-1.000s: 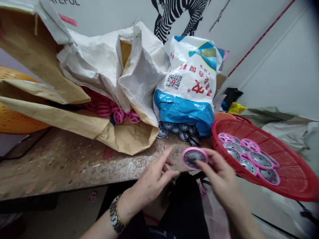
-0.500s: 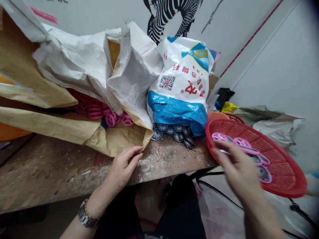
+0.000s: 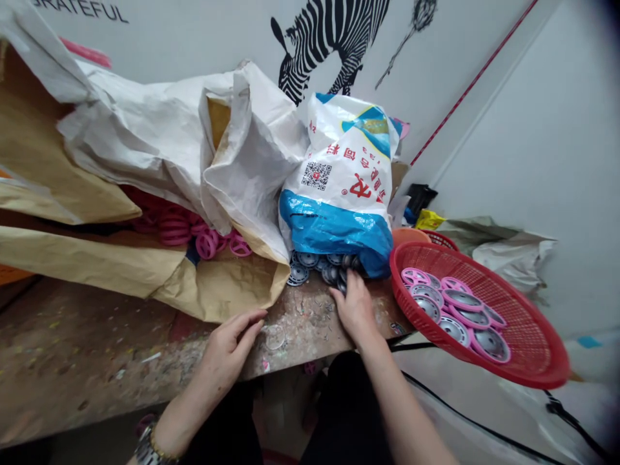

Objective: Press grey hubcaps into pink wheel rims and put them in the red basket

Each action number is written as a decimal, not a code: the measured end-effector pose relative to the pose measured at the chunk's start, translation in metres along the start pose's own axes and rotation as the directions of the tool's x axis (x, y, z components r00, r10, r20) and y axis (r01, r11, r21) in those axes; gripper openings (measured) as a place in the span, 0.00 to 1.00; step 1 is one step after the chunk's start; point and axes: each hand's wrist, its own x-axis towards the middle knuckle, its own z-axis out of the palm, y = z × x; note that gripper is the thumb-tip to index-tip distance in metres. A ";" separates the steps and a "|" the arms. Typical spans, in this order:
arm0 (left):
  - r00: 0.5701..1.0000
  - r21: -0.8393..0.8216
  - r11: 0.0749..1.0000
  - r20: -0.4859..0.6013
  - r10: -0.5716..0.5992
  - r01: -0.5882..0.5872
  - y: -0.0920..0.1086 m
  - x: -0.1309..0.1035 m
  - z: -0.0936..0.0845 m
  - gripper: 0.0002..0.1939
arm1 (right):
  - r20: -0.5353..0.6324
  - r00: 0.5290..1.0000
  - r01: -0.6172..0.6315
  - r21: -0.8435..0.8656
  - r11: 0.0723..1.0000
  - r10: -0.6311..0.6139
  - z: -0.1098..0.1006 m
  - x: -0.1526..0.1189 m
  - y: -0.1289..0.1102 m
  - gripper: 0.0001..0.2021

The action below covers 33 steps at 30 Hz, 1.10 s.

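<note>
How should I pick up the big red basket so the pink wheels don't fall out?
Grip the red basket by its rim, at the left and right ends, coming from the front edge of the table. It's wide, with a raised rim all round to hook onto. The pink-edged wheels are bunched toward the left, so that end may feel heavier; keep it level.

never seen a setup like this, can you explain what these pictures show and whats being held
There is no robot: these are a person's bare hands, and every picture comes from one camera on their head, looking forward and down. On the worn worktop, a brown paper sack holds pink rings, and grey discs lie below a blue-and-white bag. The right hand reaches into those discs; whether it grips one is unclear. The left hand shows nothing held. At right, a red basket holds pink-rimmed wheels.
</note>
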 end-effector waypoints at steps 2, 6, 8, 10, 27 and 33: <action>1.000 0.005 1.000 0.005 0.001 -0.001 -0.002 0.000 0.002 0.15 | 0.026 0.999 0.044 0.024 0.999 -0.045 0.006 -0.005 -0.011 0.29; 1.000 0.005 1.000 0.012 0.002 -0.002 -0.003 0.001 0.004 0.15 | 0.057 0.989 0.129 0.095 0.987 -0.135 0.005 -0.010 -0.025 0.24; 1.000 -0.005 1.000 0.011 0.006 -0.006 -0.004 0.000 0.004 0.15 | 0.057 0.982 0.172 0.138 0.975 -0.181 -0.002 -0.010 -0.030 0.21; 1.000 -0.018 1.000 0.005 0.006 -0.006 -0.006 0.000 0.003 0.15 | 0.041 0.976 0.205 0.174 0.963 -0.215 -0.010 -0.009 -0.032 0.18; 0.997 0.060 0.995 0.004 0.083 -0.084 -0.014 -0.002 0.007 0.17 | 0.114 0.982 0.167 -0.138 0.976 -0.152 -0.021 -0.013 -0.011 0.19; 0.995 0.075 0.992 -0.005 0.102 -0.101 -0.015 -0.004 0.006 0.16 | 0.137 0.949 0.292 -0.040 0.955 -0.285 -0.015 -0.015 -0.034 0.14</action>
